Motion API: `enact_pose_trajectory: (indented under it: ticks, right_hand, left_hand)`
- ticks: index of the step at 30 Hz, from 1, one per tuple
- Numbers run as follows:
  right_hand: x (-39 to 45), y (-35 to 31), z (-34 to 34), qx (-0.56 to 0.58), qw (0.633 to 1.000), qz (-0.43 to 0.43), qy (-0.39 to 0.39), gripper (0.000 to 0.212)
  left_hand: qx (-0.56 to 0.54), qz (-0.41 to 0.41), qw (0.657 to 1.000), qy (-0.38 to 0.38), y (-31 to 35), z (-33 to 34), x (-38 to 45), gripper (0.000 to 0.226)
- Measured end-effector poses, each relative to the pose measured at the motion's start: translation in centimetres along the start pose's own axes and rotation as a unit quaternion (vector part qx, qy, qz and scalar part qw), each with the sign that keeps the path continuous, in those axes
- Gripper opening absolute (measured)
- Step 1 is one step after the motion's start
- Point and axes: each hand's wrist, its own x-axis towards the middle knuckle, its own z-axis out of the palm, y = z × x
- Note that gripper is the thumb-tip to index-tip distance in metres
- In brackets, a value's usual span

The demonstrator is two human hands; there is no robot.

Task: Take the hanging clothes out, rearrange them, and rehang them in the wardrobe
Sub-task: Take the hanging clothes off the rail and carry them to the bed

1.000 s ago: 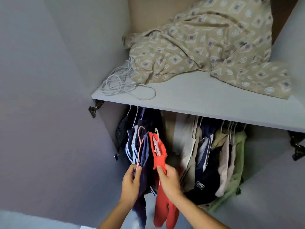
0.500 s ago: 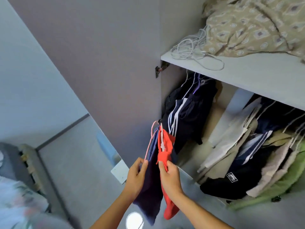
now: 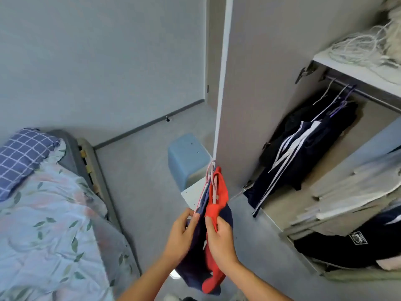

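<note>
Outside the wardrobe I hold two garments on hangers. My left hand (image 3: 181, 233) pinches the navy garment (image 3: 193, 257) on its pink hanger (image 3: 209, 170). My right hand (image 3: 219, 237) grips the red garment (image 3: 219, 198) on a pale hanger. Both hang in front of the open wardrobe door (image 3: 256, 83). Inside the wardrobe, dark clothes with white stripes (image 3: 297, 146) still hang from the rail (image 3: 358, 90), with pale and black clothes (image 3: 351, 192) further right.
A bed with a floral cover (image 3: 43, 213) and a checked pillow (image 3: 19, 155) lies at the left. A blue stool (image 3: 186, 159) stands by the door's edge. White cords (image 3: 358, 46) lie on the wardrobe shelf.
I have pulled the two garments out of the wardrobe and turned left towards the bed. Both hands keep their hold.
</note>
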Motion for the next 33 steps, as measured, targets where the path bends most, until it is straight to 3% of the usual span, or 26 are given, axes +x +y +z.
enact_pose_trajectory:
  ticks: [3, 13, 25, 33]
  right_hand:
    - [-1.6, -1.1, 4.5, 0.012, 1.0, -0.002, -0.021, 0.03]
    - [-3.9, -6.0, 18.6, -0.018, 0.993, -0.053, -0.109, 0.039]
    - [-2.9, -12.6, 33.4, -0.008, 0.95, -0.117, -0.289, 0.038]
    - [3.3, -15.7, 43.7, -0.002, 0.925, -0.116, -0.361, 0.042]
  left_hand:
    - [-0.003, -0.004, 1.0, 0.026, -1.7, -4.6, -1.2, 0.029]
    - [-0.046, 0.001, 0.989, 0.143, -4.5, -18.5, -4.7, 0.029]
    - [-0.078, -0.046, 0.932, 0.351, -7.8, -30.8, -5.9, 0.033]
    - [-0.074, -0.083, 0.903, 0.415, -9.4, -38.4, 0.1, 0.036]
